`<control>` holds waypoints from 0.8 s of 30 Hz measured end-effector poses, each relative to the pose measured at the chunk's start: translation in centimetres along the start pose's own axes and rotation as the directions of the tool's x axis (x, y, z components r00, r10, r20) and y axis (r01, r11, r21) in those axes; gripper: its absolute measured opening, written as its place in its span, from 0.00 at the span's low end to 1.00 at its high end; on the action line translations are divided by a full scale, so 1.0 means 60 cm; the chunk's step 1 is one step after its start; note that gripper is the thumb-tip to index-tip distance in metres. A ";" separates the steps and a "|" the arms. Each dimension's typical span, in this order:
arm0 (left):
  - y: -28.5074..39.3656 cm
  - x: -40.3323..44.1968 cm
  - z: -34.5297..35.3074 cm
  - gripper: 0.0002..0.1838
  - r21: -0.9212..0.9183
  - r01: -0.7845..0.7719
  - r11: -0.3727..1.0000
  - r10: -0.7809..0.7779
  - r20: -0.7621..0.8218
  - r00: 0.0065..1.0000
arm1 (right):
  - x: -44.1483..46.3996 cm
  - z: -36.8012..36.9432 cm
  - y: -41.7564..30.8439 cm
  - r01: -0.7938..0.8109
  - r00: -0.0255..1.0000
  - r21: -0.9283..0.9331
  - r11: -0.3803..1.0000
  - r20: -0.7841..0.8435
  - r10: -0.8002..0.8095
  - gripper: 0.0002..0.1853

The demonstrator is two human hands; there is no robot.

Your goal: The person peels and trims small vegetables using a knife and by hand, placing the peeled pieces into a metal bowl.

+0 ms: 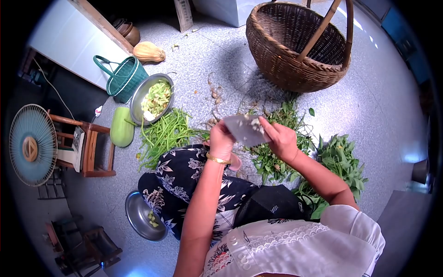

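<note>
My left hand (221, 140), with a gold bracelet at its wrist, is closed around the near end of a cleaver (241, 130). The handle is hidden in that fist. Small pale chopped bits cling to the broad grey blade, which is held over my lap and the floor. Stretched fingers of my right hand (281, 140) touch the blade's right side beside the bits; its lower fingers are partly hidden. Beneath and beyond the hands lie loose leafy greens (272, 161). Long green beans (168, 129) are heaped on the floor to the left.
A metal bowl of cut vegetables (157, 99) stands by a green basket (122, 81), a pale green gourd (122, 127) and a tan squash (148, 52). Another metal bowl (140, 221) sits near my leg. A large wicker basket (295, 69), more greens (341, 161) and a fan (32, 145) surround me.
</note>
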State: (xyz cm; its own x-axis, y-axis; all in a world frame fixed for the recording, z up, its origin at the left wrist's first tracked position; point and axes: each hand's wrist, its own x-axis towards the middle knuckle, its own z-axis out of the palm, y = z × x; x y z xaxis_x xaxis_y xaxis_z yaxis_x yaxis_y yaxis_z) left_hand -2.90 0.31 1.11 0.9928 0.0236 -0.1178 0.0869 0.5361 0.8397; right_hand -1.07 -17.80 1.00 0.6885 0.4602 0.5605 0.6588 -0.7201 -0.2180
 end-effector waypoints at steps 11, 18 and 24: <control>-0.005 0.016 -0.011 0.15 -0.179 0.204 0.962 -0.203 0.023 0.979 | 0.013 -0.043 -0.015 0.163 0.986 0.059 0.985 0.036 -0.165 0.22; -0.039 0.017 -0.036 0.11 0.205 -0.151 0.967 0.156 -0.006 0.988 | 0.008 -0.032 -0.002 0.126 0.991 0.012 0.992 0.046 -0.126 0.24; -0.003 0.009 -0.006 0.10 -0.026 0.097 0.995 -0.098 -0.036 0.994 | 0.013 -0.050 -0.011 0.169 0.980 0.058 0.984 0.096 -0.174 0.24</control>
State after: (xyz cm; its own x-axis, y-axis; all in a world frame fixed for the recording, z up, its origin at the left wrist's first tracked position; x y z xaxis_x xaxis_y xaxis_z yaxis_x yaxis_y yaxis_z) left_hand -2.39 0.51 0.67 0.9757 0.0013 -0.2189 0.1810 0.5575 0.8102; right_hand -1.87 -18.54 3.97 0.5895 0.6260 0.5105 0.7819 -0.6009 -0.1660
